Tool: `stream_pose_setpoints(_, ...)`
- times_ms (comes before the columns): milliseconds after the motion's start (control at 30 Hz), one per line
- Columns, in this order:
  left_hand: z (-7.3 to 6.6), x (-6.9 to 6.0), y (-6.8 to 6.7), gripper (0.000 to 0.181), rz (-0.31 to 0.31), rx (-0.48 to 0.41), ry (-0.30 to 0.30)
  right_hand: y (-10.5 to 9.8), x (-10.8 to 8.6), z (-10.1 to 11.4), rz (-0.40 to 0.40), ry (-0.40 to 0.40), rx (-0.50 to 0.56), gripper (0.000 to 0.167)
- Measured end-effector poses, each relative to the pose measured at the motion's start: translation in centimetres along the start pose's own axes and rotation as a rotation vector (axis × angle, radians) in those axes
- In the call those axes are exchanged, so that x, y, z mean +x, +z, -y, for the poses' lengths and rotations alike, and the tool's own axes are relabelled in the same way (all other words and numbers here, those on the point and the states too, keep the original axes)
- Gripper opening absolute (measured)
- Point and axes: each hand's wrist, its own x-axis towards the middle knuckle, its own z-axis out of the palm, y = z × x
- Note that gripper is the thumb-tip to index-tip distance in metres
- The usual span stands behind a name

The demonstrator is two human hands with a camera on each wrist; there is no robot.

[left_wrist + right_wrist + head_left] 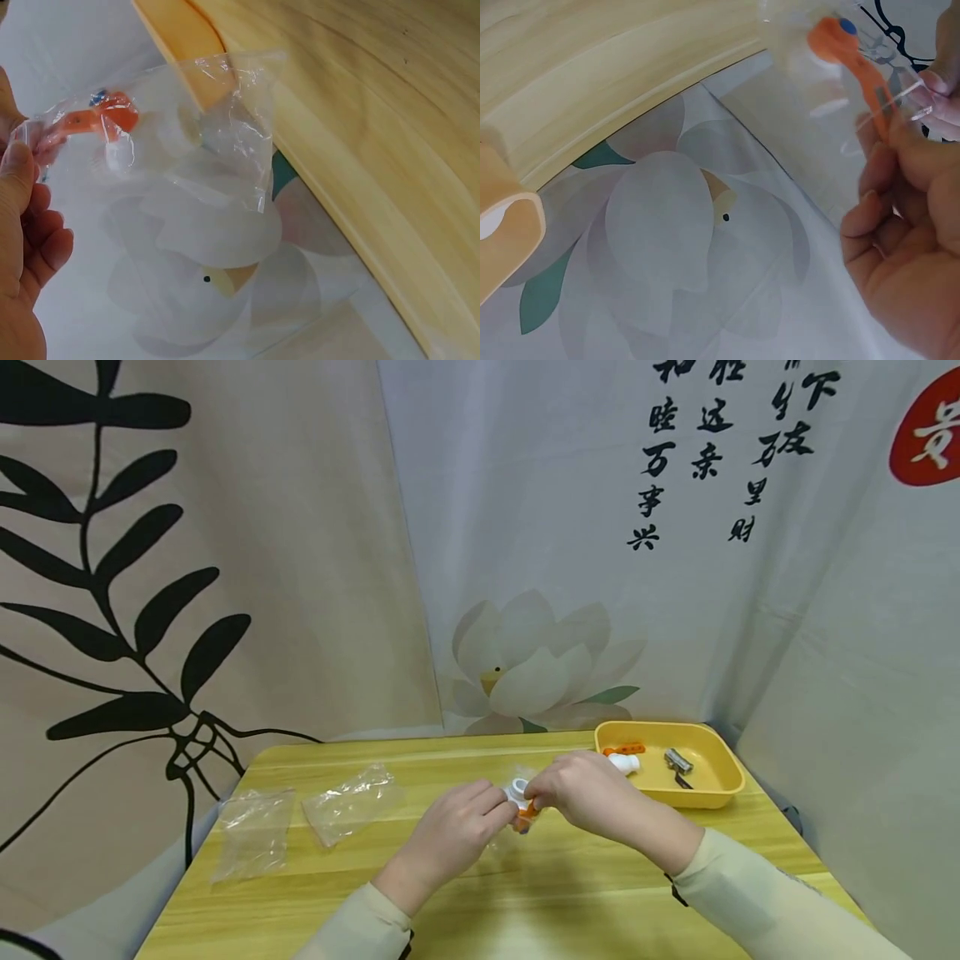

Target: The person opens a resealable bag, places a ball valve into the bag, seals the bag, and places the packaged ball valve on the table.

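In front of me, my left hand (467, 822) pinches the mouth edge of a clear plastic bag (225, 135) between thumb and fingers. Inside the bag are a small white bottle-like piece (517, 789) and an orange piece (855, 64) with a rounded head and a blue spot. My right hand (588, 793) is at the bag's mouth, its thumb and fingertips pinching the narrow end of the orange piece. Clear film covers part of those fingertips, so their exact contact is hard to see.
Two clear plastic bags, one far left (253, 835) and one beside it (348, 806), lie flat on the wooden table (225, 910). At the back right, a yellow tray (720, 760) holds an orange strip, a white piece and a metallic part. A printed curtain hangs behind.
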Motion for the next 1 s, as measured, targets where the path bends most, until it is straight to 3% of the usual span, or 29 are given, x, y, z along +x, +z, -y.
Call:
stream_pose_setpoints(267,-0.4,0.2,0.1,0.019,0.024,0.005,0.020,0.0,0.9,0.3,0.235,0.119,0.094,0.007)
stream_pose_setpoints(533,-0.6,0.2,0.5,0.017,0.070,-0.006,-0.007,1.0,1.1,0.3,0.302,0.166,0.063,0.010)
stream_pose_setpoints(733,-0.8,0.4,1.0,0.015,0.082,-0.012,0.012,2.0,1.0,0.4,0.252,0.158,-0.007,0.021)
stream_pose_setpoints(1000,-0.8,0.6,1.4,0.016,0.057,-0.033,0.002,2.5,0.6,0.1,0.123,0.163,-0.016,0.014)
